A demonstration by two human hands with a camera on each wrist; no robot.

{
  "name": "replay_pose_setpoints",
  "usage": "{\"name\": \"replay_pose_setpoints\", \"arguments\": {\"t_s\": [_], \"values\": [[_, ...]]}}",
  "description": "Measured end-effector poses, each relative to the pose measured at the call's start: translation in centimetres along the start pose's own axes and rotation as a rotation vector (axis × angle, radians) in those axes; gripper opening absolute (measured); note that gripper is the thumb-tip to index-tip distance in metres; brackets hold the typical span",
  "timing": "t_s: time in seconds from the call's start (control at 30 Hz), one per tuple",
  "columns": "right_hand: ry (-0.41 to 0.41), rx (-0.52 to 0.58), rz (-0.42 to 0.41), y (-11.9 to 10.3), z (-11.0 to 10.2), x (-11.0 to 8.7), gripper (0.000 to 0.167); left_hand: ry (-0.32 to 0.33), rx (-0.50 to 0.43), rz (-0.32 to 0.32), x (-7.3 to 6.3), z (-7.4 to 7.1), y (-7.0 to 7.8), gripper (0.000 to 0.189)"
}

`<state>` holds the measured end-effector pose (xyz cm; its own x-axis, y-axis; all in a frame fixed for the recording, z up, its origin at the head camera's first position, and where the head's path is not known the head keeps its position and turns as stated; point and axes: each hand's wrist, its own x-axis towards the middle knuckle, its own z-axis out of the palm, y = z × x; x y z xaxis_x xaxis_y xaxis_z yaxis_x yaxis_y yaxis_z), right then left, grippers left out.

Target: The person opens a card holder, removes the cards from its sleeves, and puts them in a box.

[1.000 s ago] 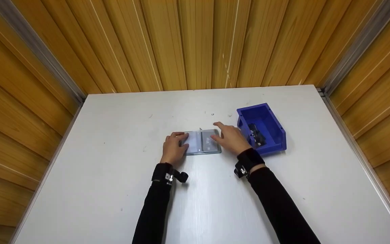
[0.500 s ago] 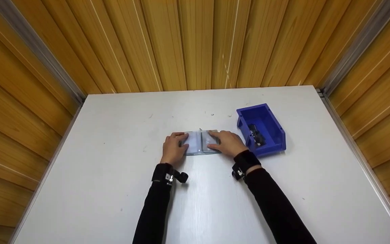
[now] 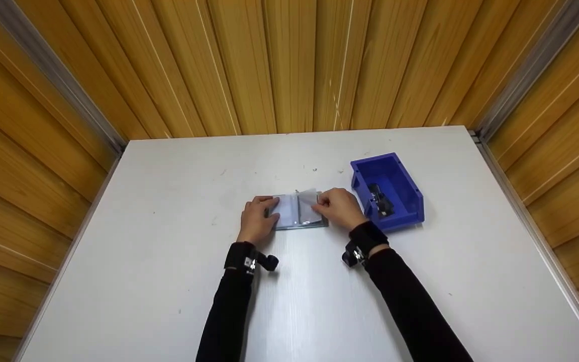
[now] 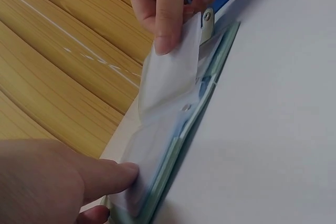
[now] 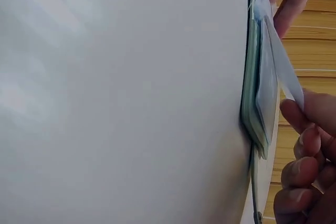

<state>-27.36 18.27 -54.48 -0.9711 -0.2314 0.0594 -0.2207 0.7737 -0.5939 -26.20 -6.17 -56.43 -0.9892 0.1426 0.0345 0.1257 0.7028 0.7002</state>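
Note:
A card holder [image 3: 284,211] with a green-grey cover and clear plastic sleeves lies spread on the table. My left hand [image 3: 257,218] holds its left side, one digit lying on the sleeve stack in the left wrist view. Between thumb and fingers my right hand [image 3: 342,207] pinches the outer edge of a translucent sleeve page [image 4: 176,74]. That page tilts up from the right half and stays joined at the middle. A strap with a metal snap [image 4: 208,18] shows at the holder's far end in the left wrist view.
Right of the right hand stands a blue plastic bin [image 3: 392,193] with small black items [image 3: 380,200] inside. The white table [image 3: 194,276] is bordered by wood-patterned walls [image 3: 289,70] at the back and sides.
My right hand came from above the holder's right half, down onto its sleeves, and now pinches and lifts one page. The printed grey page is covered now. The left hand has stayed put.

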Motion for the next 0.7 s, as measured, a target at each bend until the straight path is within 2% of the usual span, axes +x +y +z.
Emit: {"name": "replay_pose_setpoints", "arguments": {"t_s": [0.17,0.3,0.47,0.6,0.7], "values": [[-0.007,0.012,0.014,0.0,0.0,0.0,0.032,-0.023,-0.012,-0.013,0.1,-0.2,0.1,0.044],[-0.027,0.059,0.010,-0.7,0.1,0.3,0.032,-0.026,-0.074,-0.034,0.3,-0.5,-0.2,0.045],[-0.082,0.100,-0.010,-1.9,0.7,0.5,0.041,-0.018,-0.169,-0.059,0.6,-0.9,-0.4,0.046],[-0.149,0.052,-0.044,-3.0,1.5,0.4,0.042,0.004,-0.222,-0.027,0.6,-0.8,-0.4,0.049],[-0.201,-0.018,-0.057,-3.5,2.0,0.3,0.038,-0.001,-0.193,-0.009,0.4,-0.5,-0.4,0.049]]}}
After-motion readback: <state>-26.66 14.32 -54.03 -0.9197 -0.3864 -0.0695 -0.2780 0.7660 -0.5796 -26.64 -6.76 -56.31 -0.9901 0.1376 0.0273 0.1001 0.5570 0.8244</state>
